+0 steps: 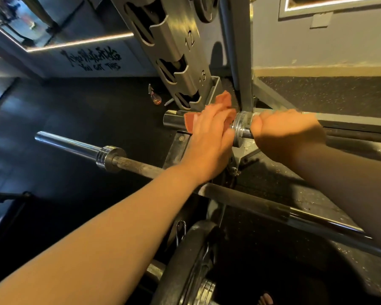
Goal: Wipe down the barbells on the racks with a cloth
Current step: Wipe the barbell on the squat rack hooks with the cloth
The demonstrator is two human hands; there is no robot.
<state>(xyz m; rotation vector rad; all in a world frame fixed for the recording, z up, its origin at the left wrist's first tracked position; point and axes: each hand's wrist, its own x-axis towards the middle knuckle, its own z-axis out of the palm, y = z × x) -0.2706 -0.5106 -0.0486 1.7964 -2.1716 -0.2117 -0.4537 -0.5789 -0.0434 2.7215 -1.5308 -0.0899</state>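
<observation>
Left forearm [97, 238] stretches forward; left hand [209, 137] clasps orange cloth [223, 100] round barbell [240, 126] sleeve; right hand [286, 133] grips its shaft.

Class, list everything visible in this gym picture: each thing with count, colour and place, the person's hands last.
far barbell: one, chrome sleeve, under both hands.
near barbell: one, chrome sleeve, dark shaft, closer to the camera.
cloth: one, orange, on the far barbell's sleeve under the left hand.
rack upright: one, grey, slotted, numbered 12 and 13, behind the bars.
bottle: one, clear with orange, on the floor beside the rack upright.
weight plate: one, black, bottom centre.
wall lettering: one patch, black, left wall.
hands: two; left hand holds the cloth on the sleeve, right hand grips the far barbell's shaft.
</observation>
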